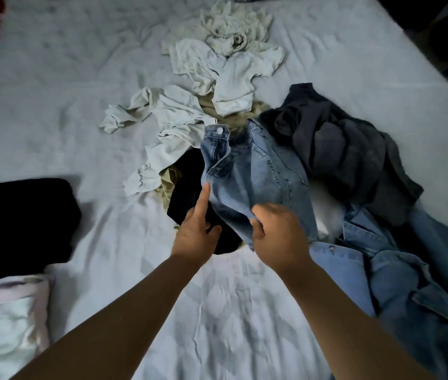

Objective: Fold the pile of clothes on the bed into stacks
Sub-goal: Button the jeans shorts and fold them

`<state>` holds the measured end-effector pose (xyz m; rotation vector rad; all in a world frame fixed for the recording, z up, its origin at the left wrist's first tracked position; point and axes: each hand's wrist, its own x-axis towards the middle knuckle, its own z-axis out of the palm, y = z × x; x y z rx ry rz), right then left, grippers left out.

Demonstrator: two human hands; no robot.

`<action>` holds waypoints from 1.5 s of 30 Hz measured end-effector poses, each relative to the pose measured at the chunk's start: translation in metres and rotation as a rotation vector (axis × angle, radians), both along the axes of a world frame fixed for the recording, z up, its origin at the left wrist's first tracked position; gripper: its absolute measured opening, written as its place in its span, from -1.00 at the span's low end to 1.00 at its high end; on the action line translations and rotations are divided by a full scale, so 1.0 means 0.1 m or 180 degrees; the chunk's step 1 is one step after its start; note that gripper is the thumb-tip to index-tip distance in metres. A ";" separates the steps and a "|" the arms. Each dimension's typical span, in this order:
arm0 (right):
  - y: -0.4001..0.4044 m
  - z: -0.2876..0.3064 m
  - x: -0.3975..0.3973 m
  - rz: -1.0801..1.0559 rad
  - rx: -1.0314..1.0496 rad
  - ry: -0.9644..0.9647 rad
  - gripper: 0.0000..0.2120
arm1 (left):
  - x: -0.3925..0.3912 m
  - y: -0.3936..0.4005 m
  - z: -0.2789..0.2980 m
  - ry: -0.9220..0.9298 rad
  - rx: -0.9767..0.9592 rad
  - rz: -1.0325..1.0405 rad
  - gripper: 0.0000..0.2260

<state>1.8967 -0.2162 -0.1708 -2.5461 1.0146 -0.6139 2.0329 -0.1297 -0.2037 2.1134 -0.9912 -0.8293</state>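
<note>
On the bed point(52, 105), crumpled light-blue jeans point(247, 171), waistband buttoned.

Single head-mounted wide-angle view, looking forward and steeply down from the person's own standpoint at the near edge of a bed covered by a wrinkled pale grey-white sheet point(244, 311). Both bare forearms enter from the bottom edge and converge on the left hand point(195, 234) and right hand point(280, 237) at mid-frame, close to the lens. The heap of crumpled white, black, grey and blue denim clothes point(244, 138) lies just beyond, at arm's reach. Lens distortion bends the bed's far edges inward toward the upper corners. No second view is given, so no field is shared.
</note>
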 end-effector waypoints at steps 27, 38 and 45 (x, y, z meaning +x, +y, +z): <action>1.52 0.79 -0.12 0.0038 0.2242 0.0123 -0.88 | 0.02 1.98 0.66 -0.0109 -0.0582 -0.1154 -0.74; 1.18 0.06 -0.06 0.0074 0.1659 0.1192 -0.82 | 0.15 1.87 0.02 -0.0381 0.0471 -0.0164 -0.70; 0.66 -0.36 0.46 0.0509 0.0524 0.1467 -0.59 | 0.38 1.14 -0.44 -0.0379 0.0561 -0.0163 -0.70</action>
